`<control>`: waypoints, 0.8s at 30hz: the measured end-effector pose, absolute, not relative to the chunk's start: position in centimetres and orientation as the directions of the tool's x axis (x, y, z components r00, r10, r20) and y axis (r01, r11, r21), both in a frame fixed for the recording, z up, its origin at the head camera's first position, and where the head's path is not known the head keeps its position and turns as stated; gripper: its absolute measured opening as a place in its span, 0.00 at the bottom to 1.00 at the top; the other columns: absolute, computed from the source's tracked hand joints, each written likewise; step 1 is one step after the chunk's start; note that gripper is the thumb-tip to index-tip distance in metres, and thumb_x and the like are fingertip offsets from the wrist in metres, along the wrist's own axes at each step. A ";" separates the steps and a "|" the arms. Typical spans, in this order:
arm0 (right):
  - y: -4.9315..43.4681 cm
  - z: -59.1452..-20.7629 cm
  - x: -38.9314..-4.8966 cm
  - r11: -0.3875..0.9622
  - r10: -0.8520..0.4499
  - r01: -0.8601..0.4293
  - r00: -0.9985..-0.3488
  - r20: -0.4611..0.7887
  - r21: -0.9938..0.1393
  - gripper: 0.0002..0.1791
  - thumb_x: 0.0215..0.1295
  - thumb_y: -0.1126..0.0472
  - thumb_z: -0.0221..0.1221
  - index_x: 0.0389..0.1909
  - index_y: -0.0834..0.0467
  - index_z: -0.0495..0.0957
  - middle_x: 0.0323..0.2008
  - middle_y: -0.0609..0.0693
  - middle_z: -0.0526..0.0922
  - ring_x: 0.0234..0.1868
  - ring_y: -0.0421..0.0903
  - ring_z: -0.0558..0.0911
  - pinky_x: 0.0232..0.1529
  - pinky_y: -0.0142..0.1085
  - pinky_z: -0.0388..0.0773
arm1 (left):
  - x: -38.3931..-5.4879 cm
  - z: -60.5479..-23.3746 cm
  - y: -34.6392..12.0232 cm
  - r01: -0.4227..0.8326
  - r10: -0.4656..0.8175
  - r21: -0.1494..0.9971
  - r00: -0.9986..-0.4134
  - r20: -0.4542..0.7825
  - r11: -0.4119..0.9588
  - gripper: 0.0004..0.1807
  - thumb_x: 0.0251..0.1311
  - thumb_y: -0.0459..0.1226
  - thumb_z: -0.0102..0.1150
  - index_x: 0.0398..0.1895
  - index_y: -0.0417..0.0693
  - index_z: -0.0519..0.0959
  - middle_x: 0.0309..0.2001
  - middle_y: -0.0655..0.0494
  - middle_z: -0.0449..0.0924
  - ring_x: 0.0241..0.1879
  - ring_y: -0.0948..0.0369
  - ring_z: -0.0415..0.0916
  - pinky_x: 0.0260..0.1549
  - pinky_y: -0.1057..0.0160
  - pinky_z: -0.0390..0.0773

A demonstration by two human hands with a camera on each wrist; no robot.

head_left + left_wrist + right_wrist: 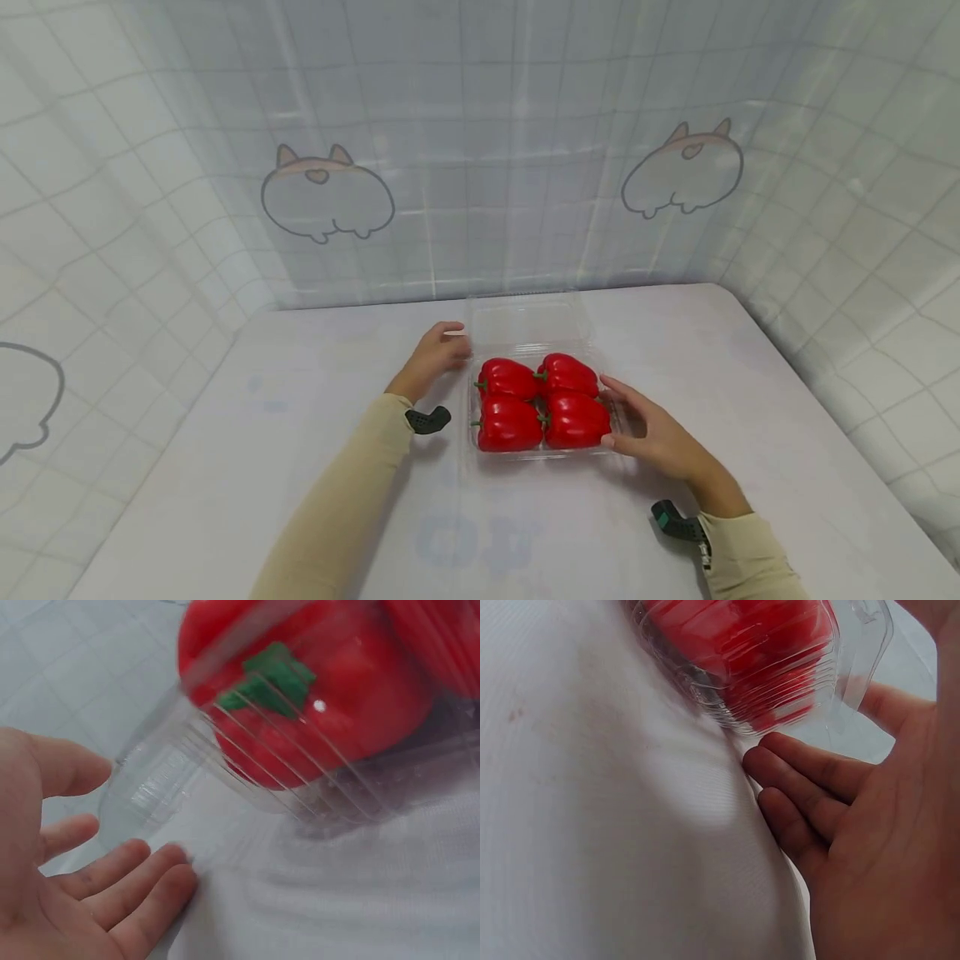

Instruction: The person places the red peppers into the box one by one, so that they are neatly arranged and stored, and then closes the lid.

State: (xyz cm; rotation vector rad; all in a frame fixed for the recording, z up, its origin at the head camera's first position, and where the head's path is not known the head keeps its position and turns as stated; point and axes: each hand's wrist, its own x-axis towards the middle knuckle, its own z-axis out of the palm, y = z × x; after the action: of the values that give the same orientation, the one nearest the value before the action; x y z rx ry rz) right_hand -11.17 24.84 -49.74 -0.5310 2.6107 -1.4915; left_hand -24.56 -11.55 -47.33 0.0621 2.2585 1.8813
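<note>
Several red bell peppers (510,423) with green stems sit in two rows inside a clear plastic clamshell box (517,456). Its transparent lid (528,321) is folded back, away from me. My left hand (441,354) is beside the box's far left corner, near the hinge; in the left wrist view its fingers (139,889) are spread, the thumb right at the clear rim. Around the right side of the box, my right hand (654,433) has thumb and fingers apart, the thumb at the near corner. Its lower fingers (802,776) extend close under the ribbed wall in the right wrist view.
A white cloth (300,467) covers the table under the box. Behind the table and at both sides hang grid-patterned curtains (487,192) with cartoon animal drawings. Each wrist carries a dark camera mount (429,420).
</note>
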 end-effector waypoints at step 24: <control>24.2 -49.6 -11.2 0.480 -0.337 -0.216 -0.940 0.048 -0.850 0.51 0.56 0.44 0.70 0.78 0.47 0.56 0.71 0.58 0.66 0.72 0.61 0.63 0.64 0.64 0.65 | -26.1 -47.2 -11.5 -0.179 0.163 0.955 -0.962 -0.221 0.237 0.30 0.73 0.42 0.52 0.76 0.53 0.60 0.59 0.43 0.75 0.48 0.52 0.81 0.58 0.53 0.76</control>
State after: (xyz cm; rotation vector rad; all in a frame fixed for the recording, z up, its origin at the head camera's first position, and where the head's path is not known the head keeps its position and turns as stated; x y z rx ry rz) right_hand -11.19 24.17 -49.55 -0.4870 2.5930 -1.4616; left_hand -26.09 -11.52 -47.18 -0.0142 2.2387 1.7858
